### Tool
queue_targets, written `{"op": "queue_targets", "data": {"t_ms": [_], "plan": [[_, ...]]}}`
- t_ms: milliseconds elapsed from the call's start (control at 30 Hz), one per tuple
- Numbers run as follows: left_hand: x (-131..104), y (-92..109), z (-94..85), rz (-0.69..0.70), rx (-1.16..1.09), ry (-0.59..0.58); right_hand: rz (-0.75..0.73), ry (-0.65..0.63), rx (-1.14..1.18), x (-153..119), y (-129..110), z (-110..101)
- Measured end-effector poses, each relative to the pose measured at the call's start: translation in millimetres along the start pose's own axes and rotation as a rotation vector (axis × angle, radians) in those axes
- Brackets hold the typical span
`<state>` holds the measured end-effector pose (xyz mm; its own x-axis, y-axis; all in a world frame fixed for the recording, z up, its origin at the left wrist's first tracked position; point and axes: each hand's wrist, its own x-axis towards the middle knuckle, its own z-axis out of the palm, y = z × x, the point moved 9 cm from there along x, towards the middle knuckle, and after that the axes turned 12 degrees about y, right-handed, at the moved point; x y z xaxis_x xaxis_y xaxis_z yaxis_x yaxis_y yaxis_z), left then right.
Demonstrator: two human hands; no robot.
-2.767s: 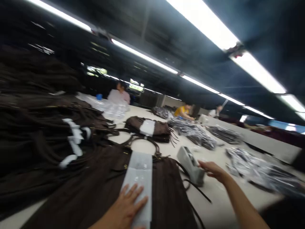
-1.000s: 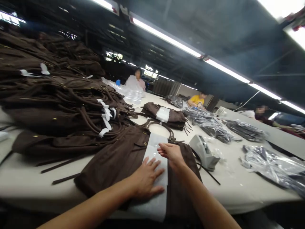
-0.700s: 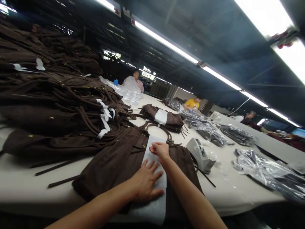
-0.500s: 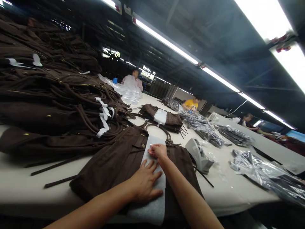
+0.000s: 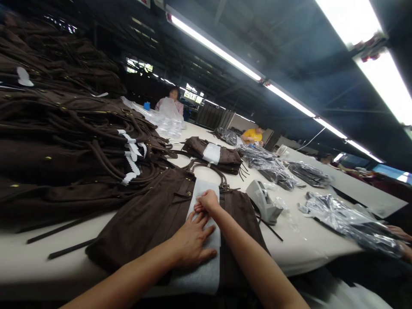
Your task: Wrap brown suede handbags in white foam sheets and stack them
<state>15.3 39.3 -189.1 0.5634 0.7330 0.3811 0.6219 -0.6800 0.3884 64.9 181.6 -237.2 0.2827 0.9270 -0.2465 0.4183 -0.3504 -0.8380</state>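
Observation:
A dark brown handbag (image 5: 144, 219) lies flat on the table before me, its handles pointing away. A pale strip of thin wrapping sheet (image 5: 201, 277) runs over its middle. My left hand (image 5: 195, 242) rests on this strip with its fingers spread. Just beyond it, my right hand (image 5: 207, 201) is closed, its curled fingers against the strip close to the left fingertips. What those fingers hold, if anything, is hidden. To the right of the bag stands a grey tape dispenser (image 5: 265, 204).
Brown bags (image 5: 64, 163) are piled high at the left. Another brown bag (image 5: 193, 148) with a white band lies behind. Bags in clear plastic (image 5: 341, 219) lie to the right, one with a co-worker's hand (image 5: 399, 234) at it. Further people sit across the white table (image 5: 299, 257).
My right hand has come slightly nearer to my left, its fingers lower on the strip. The left hand stays flat. A co-worker's hands have appeared at the right edge. The view has shifted slightly.

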Motion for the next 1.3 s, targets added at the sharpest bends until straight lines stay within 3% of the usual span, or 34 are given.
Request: {"op": "queue_targets", "data": {"t_ms": [267,433,500,600,700,800,867,933,1133,1300], "plan": [[-1,-2,4.9,-0.026,0.032,-0.087,-0.194,-0.087,-0.257,3,-7,-9],[-1,-6,12.0,-0.016,0.072,-0.121,-0.362,-0.222,-0.323,-26,-25,-16],[-1,-8,15.0,-0.009,0.089,-0.139,-0.543,-0.080,-0.312,-43,-43,-44],[-2,-8,17.6,0.020,0.114,-0.165,-0.872,0.267,-0.452,-77,-54,-102],[-3,-8,20.4,0.036,0.158,-0.181,-0.953,0.388,-0.701,-91,-14,-139],[-4,-10,26.7,0.069,0.217,-0.174,-0.867,0.315,-0.832,-86,50,-153],[-4,-13,30.6,0.109,0.262,-0.146,-0.834,0.275,-0.809,-86,80,-155],[-4,-16,33.4,0.152,0.303,-0.116,-0.813,0.296,-0.745,-88,93,-157],[-10,-20,33.6,0.248,0.339,-0.119,-0.743,0.427,-0.643,-92,101,-170],[-18,-13,19.2,0.242,0.336,-0.083,-0.654,0.582,-0.523,-134,127,-169]]}}
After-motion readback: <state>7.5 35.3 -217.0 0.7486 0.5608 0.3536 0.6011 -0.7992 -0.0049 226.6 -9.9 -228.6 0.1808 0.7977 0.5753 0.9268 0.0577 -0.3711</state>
